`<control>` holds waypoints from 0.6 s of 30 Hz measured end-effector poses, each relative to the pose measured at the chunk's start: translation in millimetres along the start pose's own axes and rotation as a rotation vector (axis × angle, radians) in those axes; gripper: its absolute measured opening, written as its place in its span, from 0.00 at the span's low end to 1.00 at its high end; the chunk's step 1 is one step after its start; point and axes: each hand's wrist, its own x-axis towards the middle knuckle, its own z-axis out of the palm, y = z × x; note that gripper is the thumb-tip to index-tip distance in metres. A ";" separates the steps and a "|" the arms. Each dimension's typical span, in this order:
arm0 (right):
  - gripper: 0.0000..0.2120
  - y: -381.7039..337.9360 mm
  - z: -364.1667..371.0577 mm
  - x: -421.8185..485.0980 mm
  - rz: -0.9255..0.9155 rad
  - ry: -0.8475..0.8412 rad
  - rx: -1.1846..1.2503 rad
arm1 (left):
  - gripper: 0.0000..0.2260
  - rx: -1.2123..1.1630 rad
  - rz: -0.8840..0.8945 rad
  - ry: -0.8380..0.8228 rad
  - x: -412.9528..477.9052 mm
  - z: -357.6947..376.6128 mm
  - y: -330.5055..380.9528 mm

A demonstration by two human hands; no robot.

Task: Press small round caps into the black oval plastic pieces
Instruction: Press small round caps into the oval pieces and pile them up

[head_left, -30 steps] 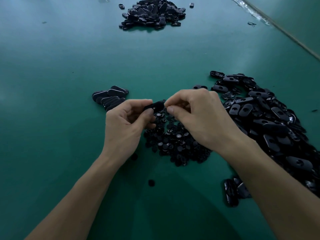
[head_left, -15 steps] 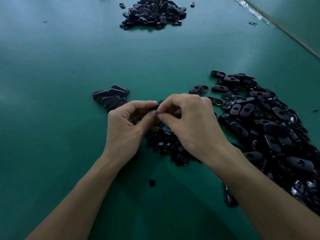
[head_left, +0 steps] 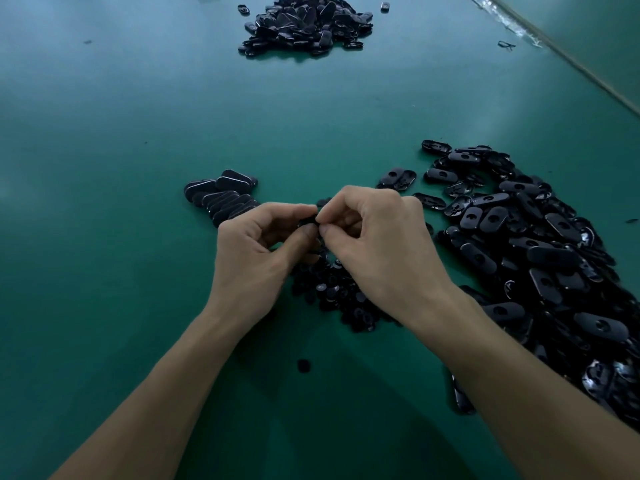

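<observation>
Two hands meet above the green surface point(head_left: 104, 237). The left hand point(head_left: 256, 258) grips a black oval piece point(head_left: 308, 221) between thumb and curled fingers; the right hand point(head_left: 377, 251) pinches the same piece with thumb and forefinger. Whether a cap sits under those fingertips cannot be told. Directly beneath the hands lies a heap of small round caps point(head_left: 339, 292), with one loose cap point(head_left: 303, 365) apart from it, nearer the person. A large pile of oval pieces point(head_left: 536, 258) spreads to the right. A short overlapping row of oval pieces point(head_left: 221, 197) lies just left of the hands, and a far pile point(head_left: 308, 24) sits well across the surface.
</observation>
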 end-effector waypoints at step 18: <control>0.09 -3.1 -1.4 2.7 -0.152 -0.048 -0.094 | 0.03 -0.038 0.011 -0.001 2.5 -1.1 2.1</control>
